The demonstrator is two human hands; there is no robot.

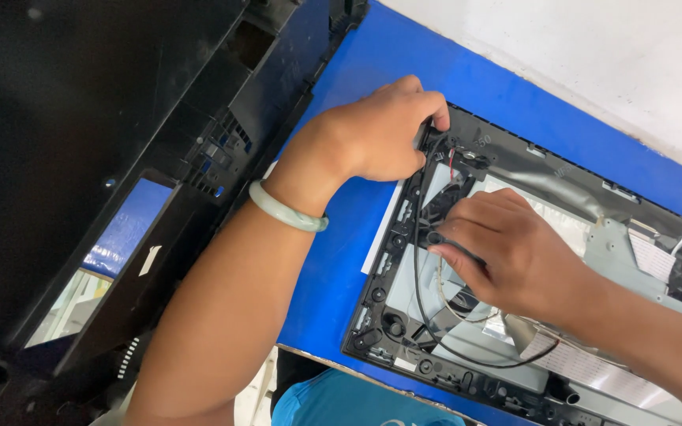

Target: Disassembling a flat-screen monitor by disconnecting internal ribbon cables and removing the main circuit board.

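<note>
An opened flat-screen chassis (515, 150) with a black plastic frame and metal inner plates lies on a blue table top (404, 63). My left hand (380, 130), with a pale green bangle (286, 209) on the wrist, pinches a small black part at the frame's upper corner. My right hand (507, 244) rests inside the chassis and holds a thin black cable (428, 315) between thumb and fingers. The cable loops down across the metal plate toward the lower frame edge.
A large black plastic back cover (120, 118) lies to the left, overhanging the table. A white flat ribbon cable (586, 367) runs along the lower right of the chassis. A white wall (609, 55) borders the table at the top right. Blue cloth (349, 402) shows below the table edge.
</note>
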